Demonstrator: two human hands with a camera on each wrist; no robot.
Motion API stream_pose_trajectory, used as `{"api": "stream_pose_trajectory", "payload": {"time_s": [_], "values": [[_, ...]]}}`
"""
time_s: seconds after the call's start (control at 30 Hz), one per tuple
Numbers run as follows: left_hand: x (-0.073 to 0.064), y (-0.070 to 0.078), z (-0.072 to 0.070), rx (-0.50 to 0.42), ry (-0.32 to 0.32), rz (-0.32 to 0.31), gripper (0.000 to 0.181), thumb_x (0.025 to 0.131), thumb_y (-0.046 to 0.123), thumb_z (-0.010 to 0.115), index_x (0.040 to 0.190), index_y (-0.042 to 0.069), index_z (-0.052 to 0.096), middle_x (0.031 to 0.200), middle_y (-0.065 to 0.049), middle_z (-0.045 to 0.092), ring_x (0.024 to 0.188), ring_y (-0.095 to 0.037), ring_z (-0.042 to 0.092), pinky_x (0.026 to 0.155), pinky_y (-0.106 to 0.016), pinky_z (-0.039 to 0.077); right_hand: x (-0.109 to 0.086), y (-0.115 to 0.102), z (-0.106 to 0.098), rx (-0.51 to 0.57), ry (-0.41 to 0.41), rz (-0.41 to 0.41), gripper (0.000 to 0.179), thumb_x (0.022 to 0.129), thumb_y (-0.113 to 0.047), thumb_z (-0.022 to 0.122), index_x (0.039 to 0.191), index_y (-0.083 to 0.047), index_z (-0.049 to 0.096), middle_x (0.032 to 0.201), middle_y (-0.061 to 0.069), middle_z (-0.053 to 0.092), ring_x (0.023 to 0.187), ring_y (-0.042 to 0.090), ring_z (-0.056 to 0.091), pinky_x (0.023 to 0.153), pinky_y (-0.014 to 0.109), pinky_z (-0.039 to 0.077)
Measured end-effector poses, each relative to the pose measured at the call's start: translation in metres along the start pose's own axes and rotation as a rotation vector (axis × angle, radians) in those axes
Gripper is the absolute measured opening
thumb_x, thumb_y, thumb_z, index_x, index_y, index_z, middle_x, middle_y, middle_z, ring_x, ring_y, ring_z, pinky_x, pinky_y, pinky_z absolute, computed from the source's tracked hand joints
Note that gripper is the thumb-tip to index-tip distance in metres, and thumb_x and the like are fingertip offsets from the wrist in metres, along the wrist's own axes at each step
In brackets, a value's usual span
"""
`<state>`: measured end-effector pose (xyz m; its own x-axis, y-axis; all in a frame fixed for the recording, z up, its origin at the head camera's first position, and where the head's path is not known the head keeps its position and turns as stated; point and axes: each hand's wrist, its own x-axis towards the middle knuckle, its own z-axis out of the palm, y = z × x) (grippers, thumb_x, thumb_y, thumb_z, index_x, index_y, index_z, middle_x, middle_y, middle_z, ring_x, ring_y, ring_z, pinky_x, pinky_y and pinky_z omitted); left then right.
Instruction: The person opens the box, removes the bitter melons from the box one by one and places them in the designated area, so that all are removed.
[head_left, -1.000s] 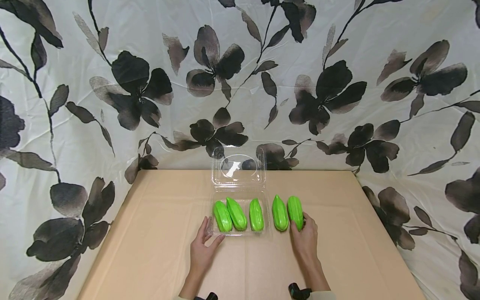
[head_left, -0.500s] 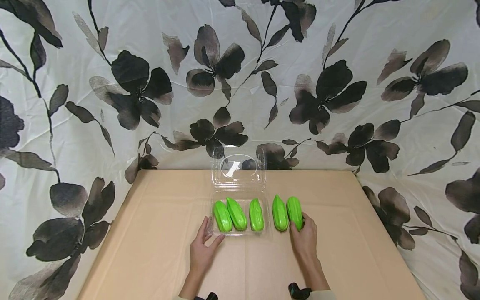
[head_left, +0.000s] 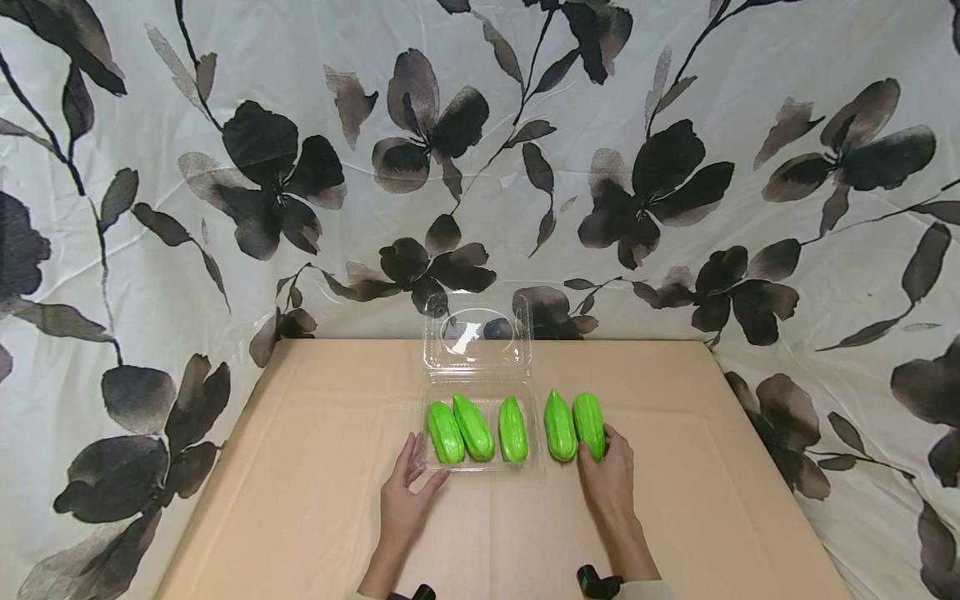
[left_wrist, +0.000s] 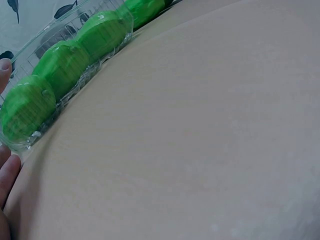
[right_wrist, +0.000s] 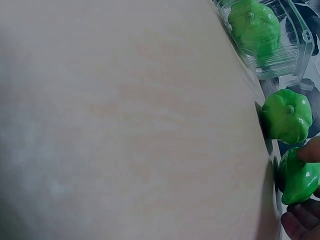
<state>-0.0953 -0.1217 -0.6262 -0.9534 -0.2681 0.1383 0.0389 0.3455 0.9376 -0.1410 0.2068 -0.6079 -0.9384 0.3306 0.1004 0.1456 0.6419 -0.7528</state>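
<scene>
Clock centred on the container as seen from the head, 12 o'clock away from the person. Left hand (head_left: 403, 507): lay at 7 to 8 o'clock, at the near left corner of the clear container (head_left: 495, 407). Thumb and index finger were spread wide and nearly straight, touching the corner, thumb along the near edge, index finger by the left wall. Hinged lid (head_left: 477, 337) stood raised at 12 o'clock. Inside, left to right: first green vegetable (head_left: 446, 432), second green vegetable (head_left: 473, 427) leaning toward 11 o'clock, third green vegetable (head_left: 513, 429) set apart from these. Outside at 3 o'clock, on the table (head_left: 510, 542), lay the fourth green vegetable (head_left: 560, 427). Just beyond it was the fifth green vegetable (head_left: 589, 425); contact between the two could not be told. Right hand (head_left: 609, 482): at 4 o'clock, fingers slightly parted, pinching the fifth's near end, thumb on its left side, fingers on its right. Whether it was lifted could not be told.
</scene>
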Motion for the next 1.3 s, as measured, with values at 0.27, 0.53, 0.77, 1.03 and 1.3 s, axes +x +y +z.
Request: {"api": "stream_pose_trajectory", "payload": {"time_s": [0.27,0.53,0.77,1.03,1.3], "values": [[0.0,-0.001,0.0,-0.005,0.005,-0.003,0.088,0.08,0.03,0.085,0.154,0.013,0.04,0.152,-0.004,0.051,0.128,-0.025,0.062,0.099,-0.025,0.059,-0.002,-0.001,0.0,0.0,0.006,-0.009,0.061,0.095,-0.021,0.066,0.142,0.01,0.044,0.126,0.027,0.057,0.11,0.037,0.053,0.088,0.047,0.052],[0.001,-0.001,0.001,-0.012,0.005,0.0,0.088,0.08,0.032,0.085,0.153,0.013,0.041,0.153,-0.003,0.051,0.133,-0.025,0.058,0.1,-0.022,0.058,-0.002,-0.001,-0.002,-0.003,0.005,-0.004,0.062,0.097,-0.025,0.064,0.143,0.009,0.043,0.127,0.027,0.056,0.111,0.037,0.053,0.088,0.048,0.053],[0.001,-0.001,0.001,-0.016,-0.001,-0.002,0.088,0.081,0.031,0.085,0.154,0.012,0.04,0.153,-0.004,0.051,0.134,-0.024,0.057,0.1,-0.02,0.057,-0.001,-0.004,-0.006,0.0,-0.008,0.027,0.061,0.099,-0.03,0.06,0.146,0.005,0.041,0.129,0.025,0.054,0.112,0.036,0.054,0.089,0.048,0.053],[0.001,-0.001,0.001,-0.015,-0.001,-0.003,0.088,0.081,0.031,0.085,0.154,0.012,0.04,0.153,-0.005,0.05,0.134,-0.025,0.057,0.1,-0.02,0.057,-0.001,-0.008,-0.007,0.007,-0.014,0.036,0.062,0.102,-0.035,0.055,0.147,0.003,0.04,0.135,0.025,0.051,0.117,0.038,0.054,0.095,0.053,0.054],[0.001,-0.002,0.001,-0.01,0.004,0.005,0.088,0.081,0.031,0.085,0.153,0.012,0.04,0.152,-0.004,0.051,0.131,-0.025,0.059,0.099,-0.022,0.058,-0.002,-0.012,-0.01,0.012,0.004,0.018,0.061,0.103,-0.037,0.053,0.148,0.003,0.039,0.136,0.025,0.05,0.12,0.039,0.052,0.097,0.056,0.052]]}}
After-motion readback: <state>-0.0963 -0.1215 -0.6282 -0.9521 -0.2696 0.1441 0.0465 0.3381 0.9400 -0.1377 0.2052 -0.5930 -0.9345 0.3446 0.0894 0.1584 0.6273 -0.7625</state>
